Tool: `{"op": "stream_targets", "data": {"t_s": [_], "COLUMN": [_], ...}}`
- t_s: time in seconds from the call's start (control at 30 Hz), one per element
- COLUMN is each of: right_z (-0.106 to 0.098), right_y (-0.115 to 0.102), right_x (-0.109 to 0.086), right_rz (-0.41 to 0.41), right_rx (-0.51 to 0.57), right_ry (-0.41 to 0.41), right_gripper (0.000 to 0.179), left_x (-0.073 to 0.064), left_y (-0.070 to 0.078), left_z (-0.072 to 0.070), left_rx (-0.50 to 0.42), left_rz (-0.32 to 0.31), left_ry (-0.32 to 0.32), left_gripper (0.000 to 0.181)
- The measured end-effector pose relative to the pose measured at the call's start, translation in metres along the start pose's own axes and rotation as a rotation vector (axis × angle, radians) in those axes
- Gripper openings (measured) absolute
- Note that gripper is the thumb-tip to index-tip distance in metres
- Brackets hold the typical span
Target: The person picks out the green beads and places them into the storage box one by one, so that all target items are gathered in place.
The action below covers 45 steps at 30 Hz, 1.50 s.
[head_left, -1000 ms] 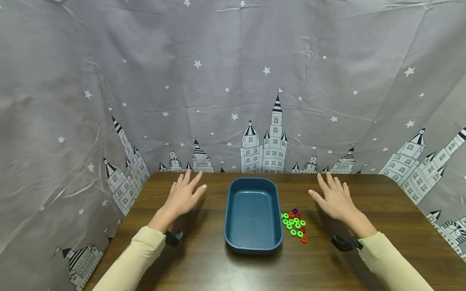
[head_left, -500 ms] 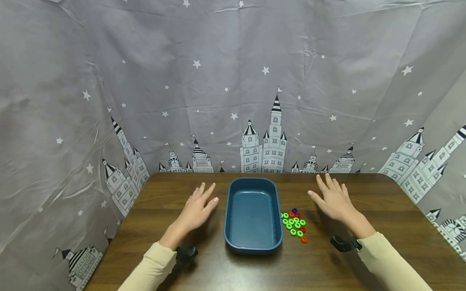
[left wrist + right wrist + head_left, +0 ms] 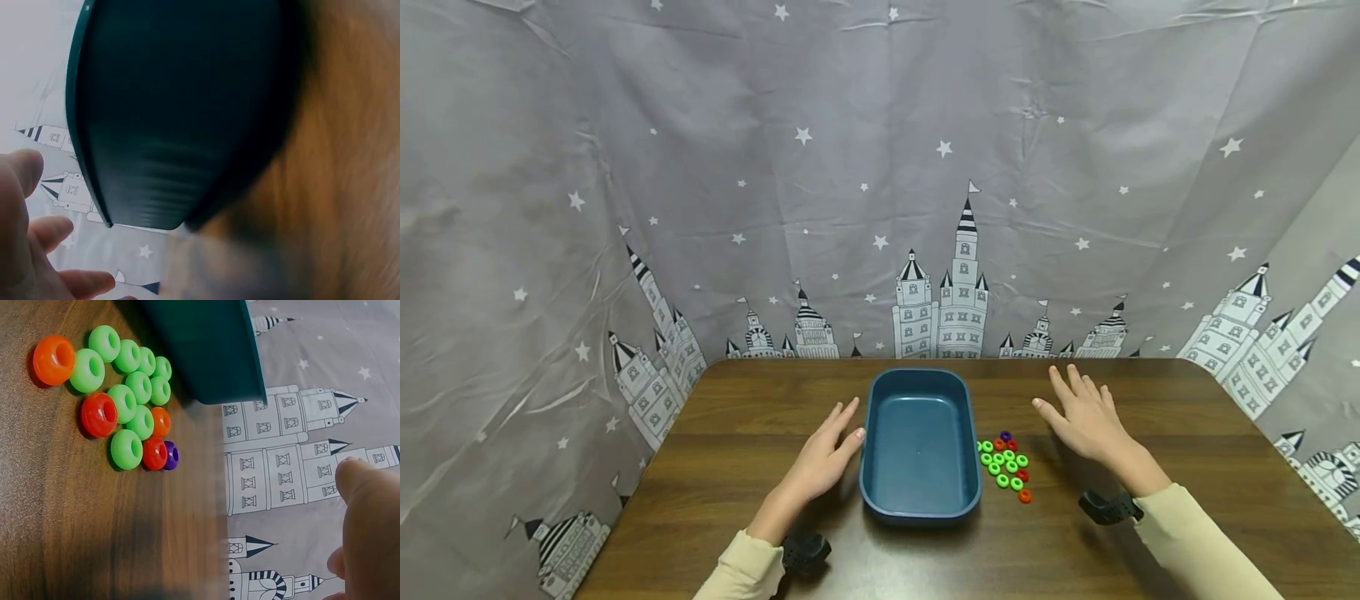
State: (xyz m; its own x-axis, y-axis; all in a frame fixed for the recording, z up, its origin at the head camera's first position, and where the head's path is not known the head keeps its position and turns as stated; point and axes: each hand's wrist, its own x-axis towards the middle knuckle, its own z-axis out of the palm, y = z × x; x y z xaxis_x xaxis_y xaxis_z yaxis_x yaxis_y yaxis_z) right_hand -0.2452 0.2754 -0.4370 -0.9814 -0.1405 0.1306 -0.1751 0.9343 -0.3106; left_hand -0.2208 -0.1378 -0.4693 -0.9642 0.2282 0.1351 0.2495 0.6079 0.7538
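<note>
A blue rectangular plastic bin (image 3: pixel 919 510) stands on the wooden table, with nothing inside it in the head view. My left hand (image 3: pixel 822 460) is right at the bin's left side, fingers extended and thumb tip by the rim. In the left wrist view the dark bin wall (image 3: pixel 175 125) fills the middle, beside the spread fingers (image 3: pixel 87 282). My right hand (image 3: pixel 1088 421) hovers with fingers spread, to the right of several small ring-shaped beads (image 3: pixel 1009 456). Most beads are green; a purple bead (image 3: pixel 170 455), red bead (image 3: pixel 99 415) and orange bead (image 3: pixel 54 360) lie among them.
The wooden table (image 3: pixel 737 433) reaches back to a grey curtain (image 3: pixel 850 167) printed with castles and stars. The beads lie close against the bin's right side. Each wrist wears a black strap camera (image 3: pixel 1108 507).
My left hand has moved right and toward me, from the table's back left to the bin's left side. My right hand has barely moved. Bin and beads stay put.
</note>
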Motion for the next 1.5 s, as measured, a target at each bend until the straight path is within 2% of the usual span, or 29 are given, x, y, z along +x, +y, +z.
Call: {"op": "stream_targets", "data": {"t_s": [0.17,0.33,0.5,0.67,0.8,0.93,1.5], "right_z": [0.001,0.001,0.001,0.002,0.004,0.004,0.007], "right_y": [0.001,0.002,0.002,0.002,0.003,0.005,0.008], "right_x": [-0.001,-0.003,-0.005,-0.005,-0.007,-0.008,-0.009], "right_rz": [0.000,0.004,0.005,0.015,0.019,0.015,0.020], "right_rx": [0.002,0.012,0.025,0.032,0.026,0.029,0.040], "right_ry": [0.006,0.001,-0.005,-0.014,-0.019,-0.006,-0.011], "right_gripper": [0.075,0.075,0.075,0.074,0.073,0.074,0.073], "left_x": [-0.002,-0.003,-0.005,-0.006,-0.007,-0.007,-0.008], "left_y": [-0.002,-0.004,-0.008,-0.011,-0.014,-0.015,-0.019], "left_z": [0.010,0.019,0.027,0.030,0.031,0.034,0.039], "left_rx": [-0.090,-0.240,-0.400,-0.470,-0.540,-0.571,-0.544], "left_rz": [0.015,0.009,-0.012,-0.050,-0.058,-0.057,-0.039], "left_ry": [0.031,0.037,0.004,-0.009,-0.017,-0.019,0.043], "left_gripper": [0.055,0.051,0.048,0.048,0.050,0.050,0.046]}}
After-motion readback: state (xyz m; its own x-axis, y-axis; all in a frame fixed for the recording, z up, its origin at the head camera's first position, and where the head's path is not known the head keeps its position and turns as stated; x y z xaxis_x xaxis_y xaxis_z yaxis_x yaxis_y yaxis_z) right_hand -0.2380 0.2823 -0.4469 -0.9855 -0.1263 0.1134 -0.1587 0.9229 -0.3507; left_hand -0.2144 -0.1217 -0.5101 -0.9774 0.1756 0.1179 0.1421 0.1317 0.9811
